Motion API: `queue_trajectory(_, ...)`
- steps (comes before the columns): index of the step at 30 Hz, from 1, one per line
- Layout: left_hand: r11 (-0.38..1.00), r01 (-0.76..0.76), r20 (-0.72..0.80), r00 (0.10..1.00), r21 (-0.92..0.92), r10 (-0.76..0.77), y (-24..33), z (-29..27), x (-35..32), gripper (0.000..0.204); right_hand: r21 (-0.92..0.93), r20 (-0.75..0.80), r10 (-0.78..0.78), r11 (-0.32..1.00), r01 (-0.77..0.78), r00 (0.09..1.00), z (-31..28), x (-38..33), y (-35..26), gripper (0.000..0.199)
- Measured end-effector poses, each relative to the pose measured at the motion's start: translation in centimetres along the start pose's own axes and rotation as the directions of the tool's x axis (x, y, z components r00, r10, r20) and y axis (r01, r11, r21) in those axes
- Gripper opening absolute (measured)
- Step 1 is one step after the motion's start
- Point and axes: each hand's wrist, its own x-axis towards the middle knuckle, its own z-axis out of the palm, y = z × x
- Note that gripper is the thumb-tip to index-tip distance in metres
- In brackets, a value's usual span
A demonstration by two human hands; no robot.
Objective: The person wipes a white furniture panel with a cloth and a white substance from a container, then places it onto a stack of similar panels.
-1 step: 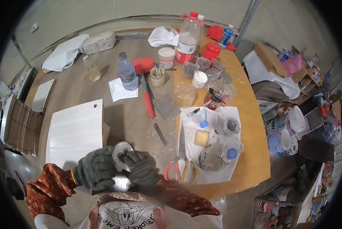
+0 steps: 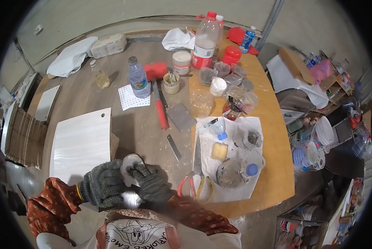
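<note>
- Left hand [image 2: 102, 187], grey knit glove, fingers curled around small flat whitish rounded piece [image 2: 130, 166]
- Right hand [image 2: 152, 182] gloved, fingers pinching piece's edge
- Piece held over counter [image 2: 144, 133], near white board [image 2: 81, 143]

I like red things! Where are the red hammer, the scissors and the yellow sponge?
red hammer [image 2: 161, 108]: head view, on its red handle.
scissors [image 2: 197, 164]: head view, on the blades near the pivot.
yellow sponge [image 2: 219, 151]: head view, middle of its top face.

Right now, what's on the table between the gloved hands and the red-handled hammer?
In the head view, a thin flat metal blade lies on the dusty table between the gloved hands, right hand, and the red-handled hammer. Otherwise bare.
</note>
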Motion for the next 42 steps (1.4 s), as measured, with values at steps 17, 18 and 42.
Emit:
queue_trajectory(17,0.965,0.123,0.398,0.917,-0.231,-0.022,-4.5,-0.2,6.8,0.016,0.189,-0.382,0.115,0.981,-0.045,0.917,0.2,0.2,0.4,0.038)
queue_trajectory(18,0.961,0.133,0.413,0.911,-0.244,-0.021,-4.6,-0.1,6.7,0.016,0.187,-0.374,0.103,0.982,-0.034,0.922,-1.0,0.4,0.3,0.037)
queue_trajectory(42,0.899,0.430,0.242,0.883,-0.077,-0.402,0.3,1.6,-3.7,0.018,0.193,-0.309,-0.001,0.979,0.064,0.951,-0.6,0.0,0.7,0.037)
